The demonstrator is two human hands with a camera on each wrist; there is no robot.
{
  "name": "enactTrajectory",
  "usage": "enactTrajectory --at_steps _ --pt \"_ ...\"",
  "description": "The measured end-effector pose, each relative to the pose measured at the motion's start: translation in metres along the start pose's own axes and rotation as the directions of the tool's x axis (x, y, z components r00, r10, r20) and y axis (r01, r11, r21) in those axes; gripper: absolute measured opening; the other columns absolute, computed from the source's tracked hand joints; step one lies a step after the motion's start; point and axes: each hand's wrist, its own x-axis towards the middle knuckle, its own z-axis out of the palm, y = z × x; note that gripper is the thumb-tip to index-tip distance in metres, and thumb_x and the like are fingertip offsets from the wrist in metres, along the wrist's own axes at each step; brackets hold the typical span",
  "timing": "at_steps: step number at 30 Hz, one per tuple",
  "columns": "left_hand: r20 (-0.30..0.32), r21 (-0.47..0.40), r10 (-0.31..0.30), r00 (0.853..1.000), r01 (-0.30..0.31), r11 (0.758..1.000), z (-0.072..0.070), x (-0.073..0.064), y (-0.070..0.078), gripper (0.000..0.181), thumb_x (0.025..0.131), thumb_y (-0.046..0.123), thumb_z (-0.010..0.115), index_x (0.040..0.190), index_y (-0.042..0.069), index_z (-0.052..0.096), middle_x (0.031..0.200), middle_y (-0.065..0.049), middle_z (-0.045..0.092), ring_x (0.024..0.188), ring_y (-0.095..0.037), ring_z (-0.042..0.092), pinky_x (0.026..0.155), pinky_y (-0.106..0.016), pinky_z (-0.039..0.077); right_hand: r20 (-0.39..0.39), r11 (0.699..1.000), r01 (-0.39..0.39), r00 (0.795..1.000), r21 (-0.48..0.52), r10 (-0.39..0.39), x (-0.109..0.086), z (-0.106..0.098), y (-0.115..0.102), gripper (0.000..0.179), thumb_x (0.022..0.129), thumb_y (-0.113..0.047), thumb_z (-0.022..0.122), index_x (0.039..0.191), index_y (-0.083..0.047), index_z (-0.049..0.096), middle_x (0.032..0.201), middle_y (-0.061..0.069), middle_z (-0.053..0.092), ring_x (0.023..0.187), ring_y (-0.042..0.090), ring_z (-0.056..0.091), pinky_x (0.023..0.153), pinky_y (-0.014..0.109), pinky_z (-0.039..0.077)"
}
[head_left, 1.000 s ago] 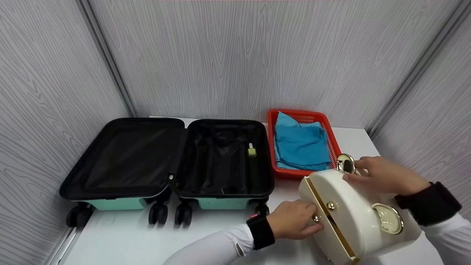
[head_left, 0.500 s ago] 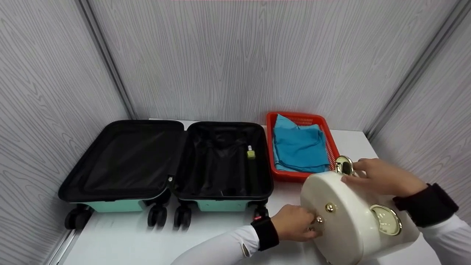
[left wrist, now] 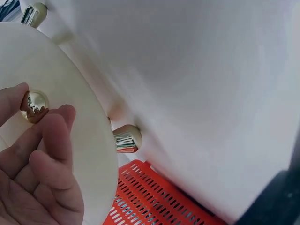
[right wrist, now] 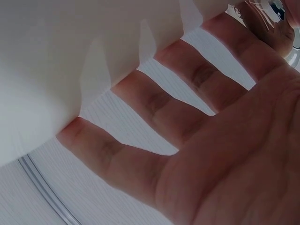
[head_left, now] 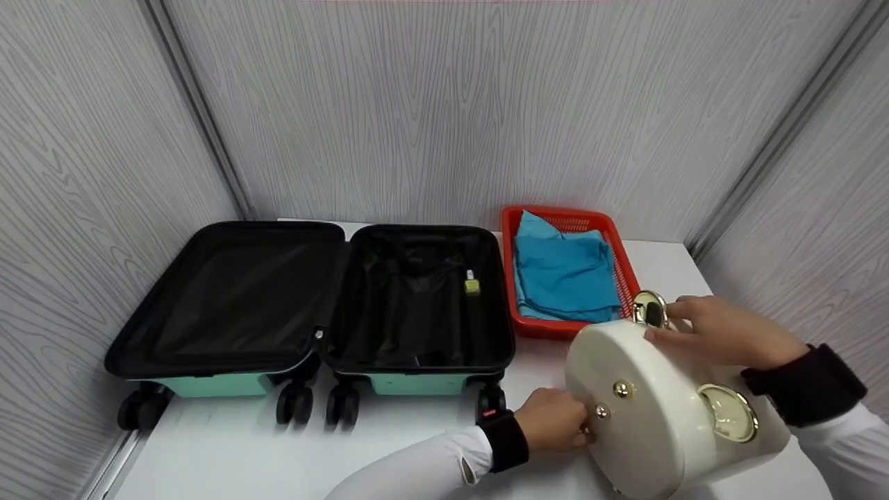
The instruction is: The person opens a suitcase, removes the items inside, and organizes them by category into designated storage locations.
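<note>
A cream rounded storage box [head_left: 646,423] with gold knobs and gold-rimmed fittings lies tilted at the right of the table. Its front face is flush with the body. My left hand [head_left: 555,420] is at that face; in the left wrist view its thumb and index finger pinch a gold knob [left wrist: 37,104]. Across the box's upper side rests my right hand [head_left: 722,333], thumb beside a gold-rimmed fitting [head_left: 651,309]. The right wrist view shows its fingers [right wrist: 136,154] spread and fairly straight, tips on the cream edge.
An open mint suitcase [head_left: 420,371] with black lining lies at the left. Inside its right half is a small yellow-green tag [head_left: 472,285]. A red basket [head_left: 510,278] holding folded blue cloth [head_left: 566,274] stands behind the box. Grey panels enclose the table.
The gap with a gold edge along the box's front has shut. My left hand has shifted slightly down at the knobs; the right hand keeps its place.
</note>
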Motion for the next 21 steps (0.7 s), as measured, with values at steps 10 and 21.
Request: enactTrajectory --at_steps 10,21 --pt "0.025 -0.032 0.031 0.999 -0.03 0.999 -0.01 -0.019 -0.016 0.026 0.092 0.045 0.079 0.074 0.027 0.072 0.07 0.014 0.069 0.065 -0.006 0.061 0.054 -0.027 0.044 -0.01 0.999 0.03 0.999 -0.038 -0.031 0.001 -0.001 -0.003 0.025 0.104 -0.035 0.072 0.087 -0.018 0.067 0.085 -0.006 0.06 0.076 0.009 0.053 0.071 0.033 0.047" --pt "0.085 0.001 0.036 0.996 -0.036 0.999 -0.027 -0.061 -0.03 0.038 0.087 0.044 0.08 0.06 0.024 0.064 0.061 0.01 0.064 0.055 -0.009 0.054 0.049 -0.03 0.039 -0.015 0.999 0.04 0.999 -0.007 -0.04 0.0 0.002 -0.003 0.026 0.103 -0.033 0.073 0.083 -0.019 0.066 0.082 -0.007 0.058 0.073 0.007 0.051 0.069 0.03 0.045"
